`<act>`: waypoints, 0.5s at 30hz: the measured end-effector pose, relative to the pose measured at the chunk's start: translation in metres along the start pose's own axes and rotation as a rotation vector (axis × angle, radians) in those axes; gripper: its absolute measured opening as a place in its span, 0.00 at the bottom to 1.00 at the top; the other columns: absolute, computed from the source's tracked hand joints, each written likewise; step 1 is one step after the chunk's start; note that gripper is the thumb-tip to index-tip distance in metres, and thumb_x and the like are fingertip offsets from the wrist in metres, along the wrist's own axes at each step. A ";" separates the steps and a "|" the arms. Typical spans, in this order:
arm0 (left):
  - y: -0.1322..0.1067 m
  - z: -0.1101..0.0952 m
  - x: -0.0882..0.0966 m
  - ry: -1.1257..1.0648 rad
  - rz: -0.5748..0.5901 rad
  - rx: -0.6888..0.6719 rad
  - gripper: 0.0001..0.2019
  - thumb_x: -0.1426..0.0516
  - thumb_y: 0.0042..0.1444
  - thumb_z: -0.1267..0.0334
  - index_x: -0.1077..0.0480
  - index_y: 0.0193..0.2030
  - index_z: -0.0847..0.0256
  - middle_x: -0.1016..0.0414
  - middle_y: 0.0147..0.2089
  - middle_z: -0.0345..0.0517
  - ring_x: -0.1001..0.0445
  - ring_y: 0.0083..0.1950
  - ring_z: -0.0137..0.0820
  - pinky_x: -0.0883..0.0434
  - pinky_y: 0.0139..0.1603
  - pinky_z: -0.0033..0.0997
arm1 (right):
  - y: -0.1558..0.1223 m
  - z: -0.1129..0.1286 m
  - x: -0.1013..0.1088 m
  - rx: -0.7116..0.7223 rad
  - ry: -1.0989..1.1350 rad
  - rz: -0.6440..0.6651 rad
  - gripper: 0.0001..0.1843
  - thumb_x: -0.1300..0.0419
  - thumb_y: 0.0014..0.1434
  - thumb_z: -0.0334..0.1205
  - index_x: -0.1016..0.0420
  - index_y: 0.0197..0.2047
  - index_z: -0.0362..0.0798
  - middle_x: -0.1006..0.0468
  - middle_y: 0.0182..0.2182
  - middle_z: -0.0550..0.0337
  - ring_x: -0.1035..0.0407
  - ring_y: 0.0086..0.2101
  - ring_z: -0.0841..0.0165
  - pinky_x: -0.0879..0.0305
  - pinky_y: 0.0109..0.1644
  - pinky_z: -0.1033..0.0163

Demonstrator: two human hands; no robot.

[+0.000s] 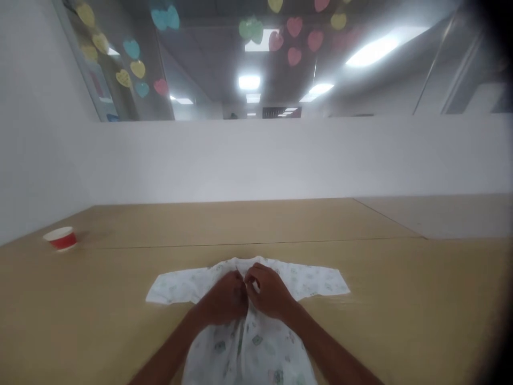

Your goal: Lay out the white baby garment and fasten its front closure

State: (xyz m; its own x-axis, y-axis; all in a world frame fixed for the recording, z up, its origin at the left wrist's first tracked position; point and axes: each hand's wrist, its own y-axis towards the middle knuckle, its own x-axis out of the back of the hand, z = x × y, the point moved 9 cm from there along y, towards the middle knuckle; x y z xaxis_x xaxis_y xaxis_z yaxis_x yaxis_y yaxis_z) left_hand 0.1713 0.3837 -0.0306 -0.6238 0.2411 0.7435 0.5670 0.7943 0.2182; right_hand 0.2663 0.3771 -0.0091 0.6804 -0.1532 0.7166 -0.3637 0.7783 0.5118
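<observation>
A small white long-sleeved garment (260, 347) with a pale printed pattern lies spread on the table, its sleeves stretched out to both sides and its neckline away from me. My left hand (228, 299) is closed on the front of the garment, just below the neckline. Right beside it, my right hand (266, 289) pinches the front edge with thumb and forefinger. The two hands meet at the middle opening. What exactly lies between the fingertips, such as a fastener, is too small and hidden to make out.
The garment rests on a wood-coloured table (401, 310). A white and red paper cup (62, 239) stands at the far left. Behind the table rises a white wall (248, 160), with a glass pane above it bearing several heart-shaped paper notes (294, 27).
</observation>
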 end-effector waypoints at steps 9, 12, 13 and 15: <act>-0.003 0.019 -0.015 -0.055 -0.139 -0.034 0.04 0.45 0.51 0.70 0.29 0.32 0.62 0.29 0.35 0.38 0.34 0.39 0.27 0.38 0.44 0.29 | -0.040 -0.022 -0.009 -0.154 0.222 0.083 0.09 0.46 0.50 0.26 0.27 0.31 0.44 0.33 0.34 0.60 0.37 0.31 0.74 0.41 0.35 0.69; -0.003 0.018 -0.014 -0.124 -0.075 0.023 0.07 0.46 0.47 0.73 0.28 0.31 0.62 0.28 0.32 0.37 0.33 0.35 0.26 0.37 0.39 0.25 | -0.039 -0.018 -0.008 -0.129 0.198 0.078 0.08 0.46 0.53 0.27 0.27 0.33 0.45 0.33 0.35 0.59 0.37 0.31 0.74 0.40 0.36 0.67; -0.003 0.017 -0.013 -0.143 -0.050 0.039 0.08 0.47 0.47 0.73 0.28 0.31 0.62 0.28 0.31 0.36 0.33 0.34 0.25 0.37 0.37 0.25 | -0.039 -0.017 -0.007 -0.126 0.189 0.077 0.07 0.46 0.54 0.28 0.28 0.33 0.45 0.33 0.35 0.59 0.38 0.31 0.74 0.40 0.36 0.66; -0.003 0.015 -0.012 -0.173 -0.012 0.048 0.10 0.47 0.47 0.74 0.26 0.32 0.61 0.27 0.32 0.35 0.33 0.34 0.25 0.37 0.37 0.23 | -0.039 -0.015 -0.005 -0.114 0.150 0.083 0.07 0.45 0.54 0.29 0.28 0.36 0.46 0.32 0.35 0.60 0.37 0.32 0.73 0.40 0.38 0.65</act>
State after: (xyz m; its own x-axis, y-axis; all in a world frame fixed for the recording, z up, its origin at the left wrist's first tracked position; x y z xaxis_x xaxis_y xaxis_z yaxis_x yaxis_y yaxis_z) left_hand 0.1693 0.3871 -0.0494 -0.7163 0.3203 0.6199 0.5350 0.8224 0.1934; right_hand 0.2865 0.3566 -0.0393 0.7414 0.0006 0.6710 -0.3541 0.8498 0.3905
